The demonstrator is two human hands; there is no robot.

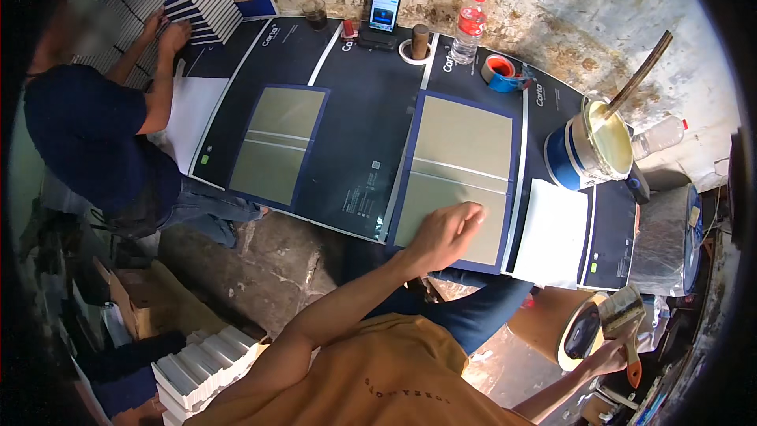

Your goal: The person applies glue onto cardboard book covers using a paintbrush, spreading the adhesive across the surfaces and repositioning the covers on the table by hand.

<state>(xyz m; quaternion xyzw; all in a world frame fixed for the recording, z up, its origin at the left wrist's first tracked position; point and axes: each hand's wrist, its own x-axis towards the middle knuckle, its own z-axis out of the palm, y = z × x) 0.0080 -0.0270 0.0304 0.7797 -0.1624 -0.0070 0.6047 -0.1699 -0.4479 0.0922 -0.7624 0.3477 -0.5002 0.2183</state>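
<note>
My left hand (446,238), its fingers curled in loosely, rests over the lower half of a grey board panel (462,138) edged in dark blue. Two boards with narrow white-lined strips between them make up this panel. Off to the lower right, my right hand (607,356) grips a wide paintbrush (633,363) with an orange handle, its bristles pointing up beside a brown drum-like container (544,323). A similar bordered panel (285,114) lies further left. White sheets (553,229) sit just right of the panel under my left hand.
A blue-white bucket (561,159) of pale paste holds a wooden stick. Along the wall stand a phone (385,8), a water bottle (471,28) and tape rolls (502,72). At left, another person (95,142) handles stacked books (206,12). Paper blocks (206,363) lie lower left.
</note>
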